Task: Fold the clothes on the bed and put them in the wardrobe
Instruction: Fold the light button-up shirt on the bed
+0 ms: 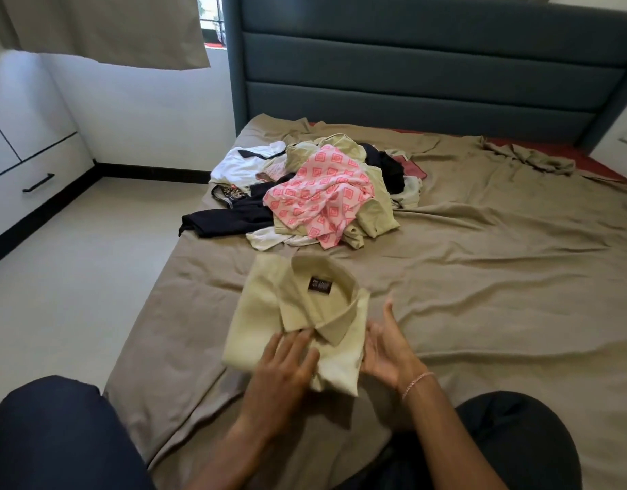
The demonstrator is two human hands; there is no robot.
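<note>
A folded pale yellow collared shirt point(269, 313) with a dark neck label lies on the tan bed sheet point(481, 277) in front of me. My left hand point(283, 369) rests flat on the shirt's near end, fingers spread. My right hand point(386, 344) is against the shirt's right edge, palm facing left and fingers straight. Farther up the bed sits a loose pile of unfolded clothes point(315, 192): a pink and white patterned piece on top, with black, white and olive garments around it.
A white wardrobe point(25, 143) with a black drawer handle stands at the left across a strip of pale floor. A dark teal padded headboard point(428, 65) closes the far end of the bed. My knees in dark trousers are at the bottom of the view.
</note>
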